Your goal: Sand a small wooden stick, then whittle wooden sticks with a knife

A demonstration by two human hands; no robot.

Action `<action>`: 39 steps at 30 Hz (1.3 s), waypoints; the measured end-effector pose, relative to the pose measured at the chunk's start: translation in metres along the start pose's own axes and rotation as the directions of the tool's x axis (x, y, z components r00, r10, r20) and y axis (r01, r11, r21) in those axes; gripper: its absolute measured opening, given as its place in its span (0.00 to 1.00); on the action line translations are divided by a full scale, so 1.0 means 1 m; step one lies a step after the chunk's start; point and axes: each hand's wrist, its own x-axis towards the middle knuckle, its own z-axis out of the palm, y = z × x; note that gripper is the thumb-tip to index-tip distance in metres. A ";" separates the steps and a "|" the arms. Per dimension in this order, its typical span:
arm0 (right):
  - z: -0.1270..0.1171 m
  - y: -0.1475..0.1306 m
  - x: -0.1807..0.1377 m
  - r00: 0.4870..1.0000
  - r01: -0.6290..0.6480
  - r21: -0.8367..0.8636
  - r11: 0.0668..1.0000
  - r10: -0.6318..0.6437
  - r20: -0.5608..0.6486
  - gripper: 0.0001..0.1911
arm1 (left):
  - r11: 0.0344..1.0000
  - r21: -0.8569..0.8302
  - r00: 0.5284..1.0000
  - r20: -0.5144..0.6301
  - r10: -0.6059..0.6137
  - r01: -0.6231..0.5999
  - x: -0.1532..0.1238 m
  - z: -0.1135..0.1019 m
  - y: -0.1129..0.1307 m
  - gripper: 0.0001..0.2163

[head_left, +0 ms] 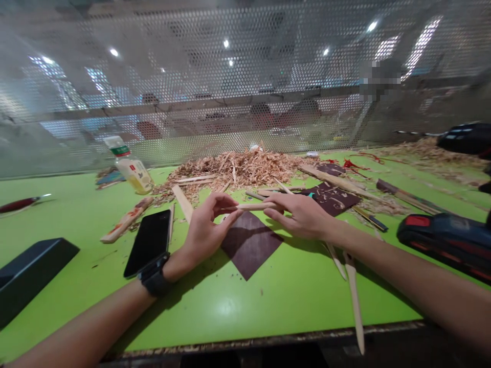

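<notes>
A slim, pale wooden stick [255,206] is held level between my two hands. My left hand [207,225] pinches its left end between thumb and fingers. At the other end, the fingers of my right hand [299,214] close round the wood, hiding that tip. Just below the stick, a dark brown sheet of sandpaper [251,245] lies flat on the green table [222,312], turned cornerwise. Beneath my right forearm rests a carved wooden piece [355,301] with a pointed end reaching over the table's front edge.
A phone [149,243] lies left of my left hand, with a bottle [130,166] behind it. Wood shavings [238,166] are heaped at the back against a perforated screen [245,76]. More sandpaper [332,197] lies right of centre. A power tool [445,240] occupies the right side.
</notes>
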 end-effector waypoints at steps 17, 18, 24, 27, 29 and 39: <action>0.000 0.007 0.000 0.990 0.027 0.064 0.998 -0.035 0.134 0.16 | 0.843 0.475 0.901 0.433 0.026 -0.253 0.004 -0.010 -0.007 0.06; 0.000 0.007 0.001 0.988 0.029 0.071 0.997 -0.039 0.149 0.16 | 0.832 0.490 0.893 0.451 0.015 -0.261 0.004 -0.011 -0.007 0.06; 0.006 0.008 -0.001 0.984 0.063 0.104 0.993 -0.079 0.159 0.14 | 0.807 0.523 0.856 0.515 -0.041 -0.276 0.003 -0.012 0.002 0.15; 0.008 0.010 -0.001 0.987 0.068 0.121 0.990 -0.084 0.135 0.13 | 0.817 0.512 0.825 0.560 -0.081 -0.267 0.003 -0.013 0.005 0.27; 0.009 0.011 -0.001 0.988 0.064 0.140 0.988 -0.083 0.133 0.14 | 0.822 0.508 0.814 0.572 -0.097 -0.258 0.003 -0.014 0.004 0.30; 0.007 0.001 -0.002 0.972 0.121 0.164 0.979 -0.150 0.180 0.15 | 0.797 0.540 0.796 0.591 -0.129 -0.271 0.001 -0.013 0.003 0.27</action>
